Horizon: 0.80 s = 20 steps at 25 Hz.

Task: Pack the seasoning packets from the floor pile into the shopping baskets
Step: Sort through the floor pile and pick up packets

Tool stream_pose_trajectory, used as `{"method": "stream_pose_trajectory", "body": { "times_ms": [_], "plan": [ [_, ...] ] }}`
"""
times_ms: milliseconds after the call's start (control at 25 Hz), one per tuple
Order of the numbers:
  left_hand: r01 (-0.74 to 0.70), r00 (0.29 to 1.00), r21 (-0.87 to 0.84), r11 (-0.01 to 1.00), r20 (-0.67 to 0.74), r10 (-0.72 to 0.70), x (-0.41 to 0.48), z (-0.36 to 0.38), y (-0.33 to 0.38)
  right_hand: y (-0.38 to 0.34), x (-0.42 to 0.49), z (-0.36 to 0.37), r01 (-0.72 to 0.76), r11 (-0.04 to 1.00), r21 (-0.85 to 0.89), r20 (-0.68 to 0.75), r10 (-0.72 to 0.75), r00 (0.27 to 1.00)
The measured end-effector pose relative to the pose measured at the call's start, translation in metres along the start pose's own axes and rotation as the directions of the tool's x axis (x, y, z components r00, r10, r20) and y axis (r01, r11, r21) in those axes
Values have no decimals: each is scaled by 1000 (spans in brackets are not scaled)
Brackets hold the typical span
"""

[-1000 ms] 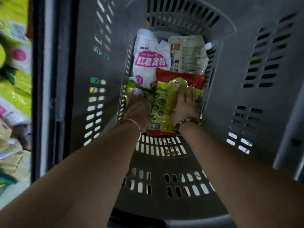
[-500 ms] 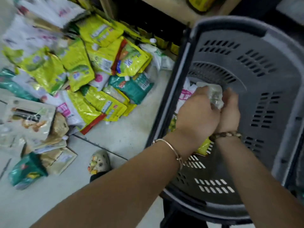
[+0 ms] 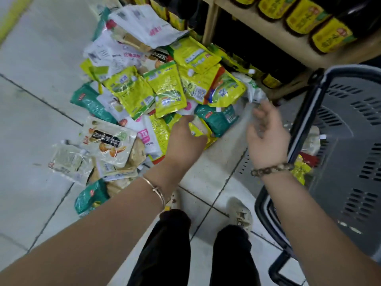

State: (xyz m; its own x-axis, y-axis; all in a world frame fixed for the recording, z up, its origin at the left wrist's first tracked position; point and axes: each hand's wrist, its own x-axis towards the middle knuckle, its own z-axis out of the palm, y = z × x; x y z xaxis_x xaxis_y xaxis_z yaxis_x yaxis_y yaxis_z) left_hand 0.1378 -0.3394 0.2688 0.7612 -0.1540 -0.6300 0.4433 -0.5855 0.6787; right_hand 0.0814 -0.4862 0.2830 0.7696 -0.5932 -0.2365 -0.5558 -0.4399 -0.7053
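Inspection, head view. I find the pile (image 3: pixel 165 89) of seasoning packets on the tiled floor (image 3: pixel 31 112), at the foot of a wooden shelf (image 3: pixel 288 46) stocked with yellow-labelled bottles (image 3: pixel 299 17).

The left hand (image 3: pixel 185 141) is down at the near edge of the pile. Its fingers (image 3: pixel 185 120) curl round 1 yellow packet (image 3: pixel 199 130), which lies just beside a teal packet (image 3: pixel 216 118).

The right hand (image 3: pixel 268 137) hovers over bare floor between the pile and the grey basket (image 3: pixel 354 182). Its fingers are spread, relaxed and holding nothing, and they are blurred.

The basket stands to the right. I count 3 packed packets (image 3: pixel 308 157) visible inside it: 1 white, 1 red, 1 yellow.
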Motion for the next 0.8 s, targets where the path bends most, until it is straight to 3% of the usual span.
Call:
{"method": "stream_pose_trajectory", "body": {
  "times_ms": [160,400,640,800],
  "plan": [
    [179,983,-28,983,-34,-180,19,-36,-41,-14,-1,34,-33,999,-7,71,33,997],
    [255,967,106,961,-42,-252,83,-37,-71,3,58,83,-195,974,-113,128,209,969],
    [214,977,253,943,-76,-202,191,-14,-97,63,166,155,-521,850,-78,239,523,818],
    [285,955,227,931,-146,-257,256,-8,-100,85,223,188,-574,815,-78,309,567,763]
  ]
}}
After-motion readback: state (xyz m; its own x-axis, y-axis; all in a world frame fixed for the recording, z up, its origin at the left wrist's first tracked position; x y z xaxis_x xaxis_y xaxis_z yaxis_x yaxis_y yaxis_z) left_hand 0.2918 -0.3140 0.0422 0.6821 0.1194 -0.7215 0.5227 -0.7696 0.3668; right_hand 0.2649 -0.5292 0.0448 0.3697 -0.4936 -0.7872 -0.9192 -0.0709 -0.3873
